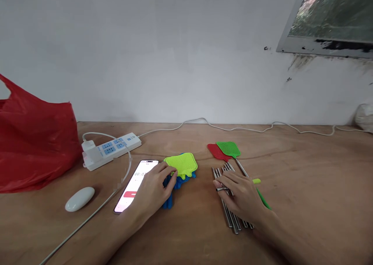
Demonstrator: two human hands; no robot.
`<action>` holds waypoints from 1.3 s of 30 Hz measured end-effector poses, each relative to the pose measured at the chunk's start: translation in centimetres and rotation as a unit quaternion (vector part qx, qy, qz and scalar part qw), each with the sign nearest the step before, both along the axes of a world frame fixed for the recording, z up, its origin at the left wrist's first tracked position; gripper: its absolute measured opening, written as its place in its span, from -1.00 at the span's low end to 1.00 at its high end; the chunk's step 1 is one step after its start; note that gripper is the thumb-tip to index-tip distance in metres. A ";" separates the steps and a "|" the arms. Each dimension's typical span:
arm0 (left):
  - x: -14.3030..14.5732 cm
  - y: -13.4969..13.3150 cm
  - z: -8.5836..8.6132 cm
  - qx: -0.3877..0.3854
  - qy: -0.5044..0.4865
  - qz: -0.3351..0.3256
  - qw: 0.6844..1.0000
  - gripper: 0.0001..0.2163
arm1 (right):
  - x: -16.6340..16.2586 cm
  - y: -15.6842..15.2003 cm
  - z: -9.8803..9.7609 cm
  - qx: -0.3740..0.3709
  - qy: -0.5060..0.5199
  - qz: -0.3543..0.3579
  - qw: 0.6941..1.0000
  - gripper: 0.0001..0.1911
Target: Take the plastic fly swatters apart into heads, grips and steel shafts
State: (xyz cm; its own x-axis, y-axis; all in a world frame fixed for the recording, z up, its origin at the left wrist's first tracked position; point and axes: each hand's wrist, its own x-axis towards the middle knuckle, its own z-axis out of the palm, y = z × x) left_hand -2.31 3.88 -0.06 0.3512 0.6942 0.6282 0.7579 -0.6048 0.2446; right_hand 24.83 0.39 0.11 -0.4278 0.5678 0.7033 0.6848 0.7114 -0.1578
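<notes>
My left hand (155, 183) has its fingers bent and thumb and fingertips drawn together at the left edge of a yellow-green fly swatter head (183, 164). That mesh head lies on top of blue fly swatter parts (180, 182), partly hidden by the hand. My right hand (239, 191) pinches a short-looking stretch of metal rod (222, 189); the rest of it is under the hand. Beneath that hand several metal rods (229, 214) lie side by side. Just beyond are a green fly swatter (229, 149) with a metal shaft and a red fly swatter head (218, 152) partly under it.
A lit phone (136, 183) showing a timer lies beside my left forearm. Farther left are a white mouse-shaped object (80, 199), a white power strip (112, 149) with a plugged-in charger, and a red plastic bag (37, 144). A white cable (241, 128) runs along the wall.
</notes>
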 end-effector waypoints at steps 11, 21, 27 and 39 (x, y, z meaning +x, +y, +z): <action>0.4 -0.8 0.6 0.005 -0.003 -0.036 0.999 -0.78 | -0.6 -0.3 0.6 0.057 0.543 -0.002 0.838 -0.47; 1.2 -2.3 0.8 -0.062 -0.019 -0.153 0.986 -0.83 | -0.5 0.9 0.0 -0.331 0.611 0.071 0.716 -0.53; 1.6 -2.9 0.4 -0.084 0.028 -0.173 0.981 -0.83 | -1.3 0.8 -0.7 -0.383 0.599 0.097 0.697 -0.59; 1.2 -2.6 -0.3 -0.114 0.016 -0.154 0.981 -0.79 | -1.1 1.2 -1.1 -0.390 0.588 0.134 0.696 -0.75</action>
State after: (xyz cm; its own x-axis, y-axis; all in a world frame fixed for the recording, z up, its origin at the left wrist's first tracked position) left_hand -1.14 1.23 -0.40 0.5840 0.6725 0.4545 0.5564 -0.7394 0.3791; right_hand 23.69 1.55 -1.03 0.0196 0.9835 0.1798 -0.3839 0.1735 -0.9070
